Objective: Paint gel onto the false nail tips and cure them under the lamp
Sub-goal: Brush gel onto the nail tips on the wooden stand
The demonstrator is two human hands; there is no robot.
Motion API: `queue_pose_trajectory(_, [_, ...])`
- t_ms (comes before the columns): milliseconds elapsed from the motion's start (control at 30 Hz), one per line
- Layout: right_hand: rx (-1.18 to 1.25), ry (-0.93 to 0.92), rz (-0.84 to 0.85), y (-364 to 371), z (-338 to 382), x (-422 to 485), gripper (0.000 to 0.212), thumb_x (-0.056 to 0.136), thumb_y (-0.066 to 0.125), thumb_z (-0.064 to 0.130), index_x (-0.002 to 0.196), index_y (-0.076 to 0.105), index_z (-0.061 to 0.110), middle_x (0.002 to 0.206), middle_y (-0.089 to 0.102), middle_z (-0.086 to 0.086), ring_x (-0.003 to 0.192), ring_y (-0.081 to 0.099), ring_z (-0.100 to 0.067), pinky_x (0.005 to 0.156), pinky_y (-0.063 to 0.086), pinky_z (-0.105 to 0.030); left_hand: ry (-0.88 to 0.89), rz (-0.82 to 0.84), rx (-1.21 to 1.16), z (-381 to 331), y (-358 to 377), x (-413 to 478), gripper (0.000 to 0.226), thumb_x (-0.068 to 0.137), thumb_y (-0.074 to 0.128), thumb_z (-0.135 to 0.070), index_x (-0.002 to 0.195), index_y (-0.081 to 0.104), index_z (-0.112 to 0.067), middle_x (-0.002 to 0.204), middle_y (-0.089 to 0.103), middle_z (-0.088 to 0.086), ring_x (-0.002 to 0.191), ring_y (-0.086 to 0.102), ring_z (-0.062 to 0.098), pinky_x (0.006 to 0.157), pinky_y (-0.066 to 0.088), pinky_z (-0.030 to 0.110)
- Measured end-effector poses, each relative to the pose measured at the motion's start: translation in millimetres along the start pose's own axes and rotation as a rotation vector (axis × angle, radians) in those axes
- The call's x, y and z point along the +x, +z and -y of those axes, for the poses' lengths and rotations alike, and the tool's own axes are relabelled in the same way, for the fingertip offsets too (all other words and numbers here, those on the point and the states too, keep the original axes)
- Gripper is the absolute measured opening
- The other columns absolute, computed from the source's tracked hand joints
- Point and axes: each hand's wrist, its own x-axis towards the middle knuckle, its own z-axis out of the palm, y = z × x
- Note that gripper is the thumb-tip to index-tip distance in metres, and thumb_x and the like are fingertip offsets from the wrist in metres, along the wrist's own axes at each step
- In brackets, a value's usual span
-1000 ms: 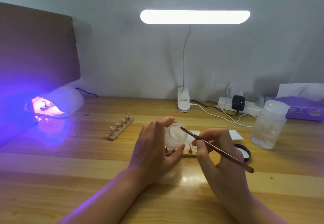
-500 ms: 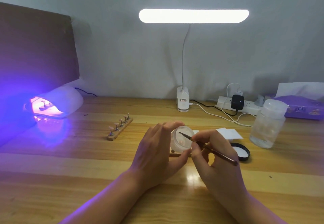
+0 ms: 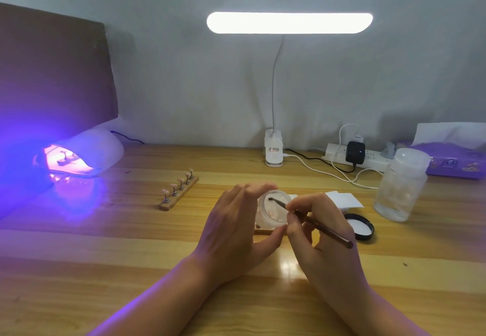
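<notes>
The wooden table (image 3: 131, 270) in front of me carries a glowing curing lamp (image 3: 92, 151) at the far left and a wooden strip of nail tips (image 3: 178, 193) near it. A clip lamp base (image 3: 273, 151) stands at the back. To the right lie a power strip (image 3: 373, 160), a clear bottle (image 3: 399, 185), a black lid (image 3: 361, 226), white pads (image 3: 344, 199) and a purple tissue pack (image 3: 457, 163).

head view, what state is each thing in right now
gel jar, open, tilted, gripped by the left hand
brush, pinched by the right hand, tip inside the jar
black lid, off, lying on the table
curing lamp, lit violet, a small stand inside
desk lamp, on
wooden stand of tips, on the table outside the curing lamp
clear bottle, upright, capped
</notes>
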Motion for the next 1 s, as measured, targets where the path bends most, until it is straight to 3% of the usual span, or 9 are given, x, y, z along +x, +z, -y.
queue_pose_trajectory(300, [0.022, -0.029, 0.003, -0.4, 0.4, -0.7, 0.007, 0.085, 0.058, 0.021, 0.09, 0.058, 0.025, 0.08, 0.058, 0.016, 0.068, 0.058, -0.014, 0.062, 0.048, -0.048, -0.035, 0.003, -0.002, -0.2, -0.9, 0.5, 0.066, 0.079, 0.078, -0.038, 0.128, 0.04, -0.014, 0.117, 0.064, 0.004, 0.104, 0.062, 0.018, 0.083, 0.051, 0.038])
queue_pose_trajectory(1000, [0.002, -0.046, 0.022, -1.0, 0.7, -0.9, 0.007, 0.088, 0.055, 0.02, 0.093, 0.058, 0.024, 0.087, 0.058, 0.018, 0.081, 0.061, -0.015, 0.067, 0.05, -0.046, 0.039, -0.003, -0.001, -3.3, -0.7, 0.4, 0.063, 0.08, 0.077, -0.036, 0.128, 0.043, -0.013, 0.116, 0.063, 0.004, 0.102, 0.061, 0.019, 0.084, 0.051, 0.035])
